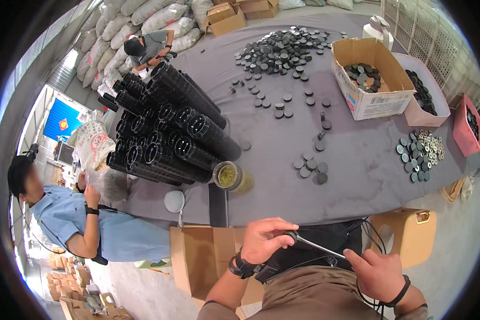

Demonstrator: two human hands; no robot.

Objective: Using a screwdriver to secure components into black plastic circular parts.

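Note:
My left hand (266, 238) pinches a small black round cap (292, 235) between thumb and fingers, above my lap. A thin metal rod tool (321, 247) reaches from that cap to my right hand (377, 271). My right fingers are closed round the tool's other end, so its handle is hidden in the grip. The rod's far end meets the cap; whether it is inside or only touching, I cannot tell. On the grey-covered table (261, 205) ahead lie several loose black discs (310, 166), nearest to my hands.
Stacked black tubes (197, 133) stand at left beside a glass jar (228, 176). A pile of black discs (282, 50) lies far back. At right are a cardboard box (378, 104), pink bins (468, 128) and small rings (432, 146). An open carton (197, 261) and a co-worker (80, 213) are left.

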